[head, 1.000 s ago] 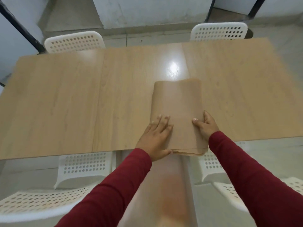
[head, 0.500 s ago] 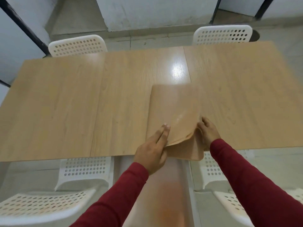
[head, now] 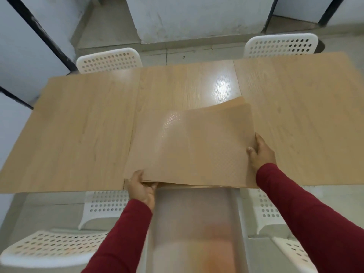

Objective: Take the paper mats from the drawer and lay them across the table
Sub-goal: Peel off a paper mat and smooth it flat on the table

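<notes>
mats (head: 197, 146): tan paper stack at the near edge of the table, between the two hands; front edge hangs a little past the table edge
top sheet: lifted and spread wide, bowed, blurred (faint dotted pattern shows through); reaches from the left hand across to the right hand
lower sheets: edges visible under the top sheet, just right of the left hand; one far corner peeks out beyond the top sheet, up and left of the right hand
left hand (head: 140, 187): at the near-left corner of the mats, thumb on top, fingers curled under, pinching the sheet edge
right hand (head: 261, 153): at the right edge of the mats, thumb over the top, fingers behind the edge, gripping it (how many sheets, can't tell)
sleeves: dark red, both arms come in from the bottom
table (head: 82, 138): light wood, bare surface left of the left hand and right of the right hand; glare spot beyond the mats
chairs: white, perforated; two past the far table edge, others below the hands on both sides
between the arms: blurred pale shape, can't identify
</notes>
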